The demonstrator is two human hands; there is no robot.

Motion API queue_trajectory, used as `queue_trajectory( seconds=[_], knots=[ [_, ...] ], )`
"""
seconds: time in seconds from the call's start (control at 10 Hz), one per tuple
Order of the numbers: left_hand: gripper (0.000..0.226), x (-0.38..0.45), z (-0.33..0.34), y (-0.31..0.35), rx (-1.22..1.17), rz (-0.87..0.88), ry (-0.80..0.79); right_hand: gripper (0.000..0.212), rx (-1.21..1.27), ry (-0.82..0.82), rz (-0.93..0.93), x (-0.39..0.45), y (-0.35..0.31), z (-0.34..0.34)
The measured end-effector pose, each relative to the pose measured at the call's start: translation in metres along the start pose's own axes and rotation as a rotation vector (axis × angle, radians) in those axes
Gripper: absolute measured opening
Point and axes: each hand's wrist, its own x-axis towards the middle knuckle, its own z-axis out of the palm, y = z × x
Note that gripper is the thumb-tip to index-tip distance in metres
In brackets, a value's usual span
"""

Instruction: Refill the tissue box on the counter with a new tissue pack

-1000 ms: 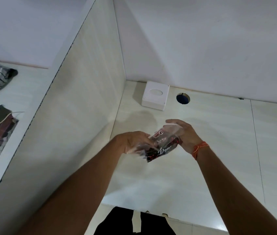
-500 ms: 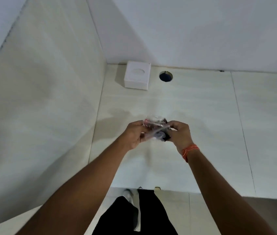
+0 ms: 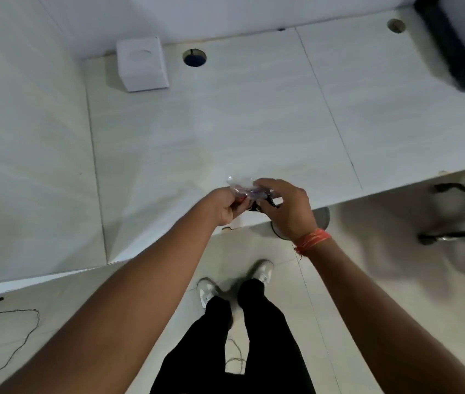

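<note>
A white cube tissue box (image 3: pixel 142 64) with an oval top slot stands at the back left corner of the pale counter (image 3: pixel 225 123), against the wall. My left hand (image 3: pixel 224 204) and my right hand (image 3: pixel 285 209) both grip a crumpled clear plastic wrapper with red and black print (image 3: pixel 247 189), held above the counter's front edge. The wrapper is bunched small between my fingers, which hide most of it. Whether tissues are inside cannot be told. An orange thread band circles my right wrist.
A round cable hole (image 3: pixel 195 56) lies just right of the box; another hole (image 3: pixel 395 25) is at the far right. A black frame (image 3: pixel 447 44) stands at the back right. An office chair base (image 3: pixel 459 223) sits under the counter. A thin cable (image 3: pixel 15 336) trails on the floor.
The view has tilted down, now showing the floor and my feet. My hands have drawn back from the box to the counter's front edge, and the wrapper is crumpled tighter.
</note>
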Motion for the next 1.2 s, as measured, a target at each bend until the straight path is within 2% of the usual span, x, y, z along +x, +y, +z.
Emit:
queue_trajectory(
  seconds=[0.1,0.2,0.3,0.4,0.5,0.6,0.7,0.8,0.9,1.0,1.1,1.2],
  knots=[
    [0.013,0.007,0.030,-0.030,0.115,0.056,0.003,0.019,0.025,0.260,0.040,-0.036,0.029,-0.016],
    [0.014,0.029,0.065,-0.060,0.203,0.121,0.029,0.016,0.018,0.415,0.187,-0.077,0.071,-0.036],
    [0.019,0.061,0.103,-0.097,0.337,0.180,0.014,0.020,0.087,0.468,0.285,-0.108,0.112,-0.051],
    [0.021,0.096,0.122,-0.133,0.559,0.337,0.095,0.017,0.050,0.493,0.305,-0.121,0.155,-0.060],
    [0.024,0.135,0.126,-0.170,0.794,0.428,0.082,0.013,0.012,0.514,0.348,-0.127,0.217,-0.055],
    [0.034,0.199,0.130,-0.202,0.944,0.423,0.122,0.024,0.048,0.535,0.385,-0.124,0.285,-0.033],
    [0.045,0.277,0.138,-0.226,0.914,0.513,0.208,0.025,0.021,0.558,0.365,-0.114,0.361,-0.001],
    [0.046,0.352,0.140,-0.240,0.842,0.652,0.262,0.028,0.028,0.508,0.360,-0.094,0.434,0.038],
    [0.041,0.411,0.137,-0.242,0.846,0.755,0.269,0.031,-0.079,0.435,0.368,-0.066,0.488,0.074],
    [0.046,0.450,0.133,-0.242,0.970,0.782,0.252,0.049,-0.268,0.051,0.466,-0.047,0.538,0.112],
    [0.053,0.452,0.125,-0.243,0.984,0.766,0.261,0.078,-0.427,-0.145,0.513,-0.053,0.550,0.126],
    [0.039,0.424,0.114,-0.246,0.908,0.803,0.268,0.055,-0.235,0.116,0.425,-0.072,0.518,0.112]
  ],
)
